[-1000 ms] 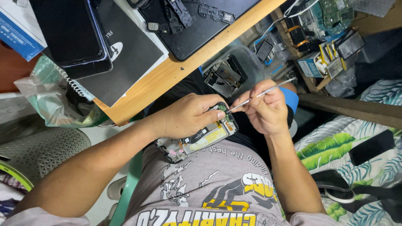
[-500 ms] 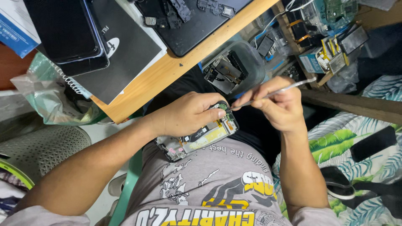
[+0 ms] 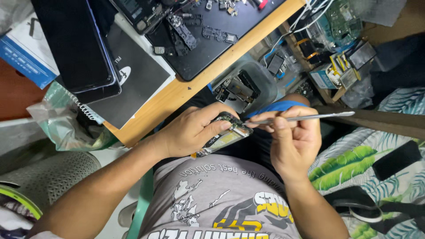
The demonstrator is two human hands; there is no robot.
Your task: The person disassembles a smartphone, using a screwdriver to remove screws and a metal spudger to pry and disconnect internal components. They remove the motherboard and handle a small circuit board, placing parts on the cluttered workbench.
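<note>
We held an opened phone (image 3: 223,135) in our left hand (image 3: 188,130), the fingers curled over its upper edge and the thumb pressed along its face, so the hand was closed firmly around it. The phone sat above our lap, just off the near edge of the wooden worktop (image 3: 177,95), tilted with its far end raised toward the right.

Our right hand (image 3: 294,141) was pinched shut on a slim metal tool (image 3: 305,117), gripped between thumb and fingertips like a pen. The tool lay nearly level, its tip touching the phone's raised end and its free end pointing away to the right of the phone.

Beyond the phone, on the worktop, lay a black mat (image 3: 208,40) scattered with small dark phone parts. Left of the mat sat a dark slab-like device (image 3: 73,44) on a black folder (image 3: 133,79), with a blue and white box (image 3: 24,59) at the far left. Just beyond the phone and below the worktop's edge stood a clear plastic tub (image 3: 250,86) holding more parts. Our grey printed shirt (image 3: 221,194) filled the space on the near side of the phone.
</note>
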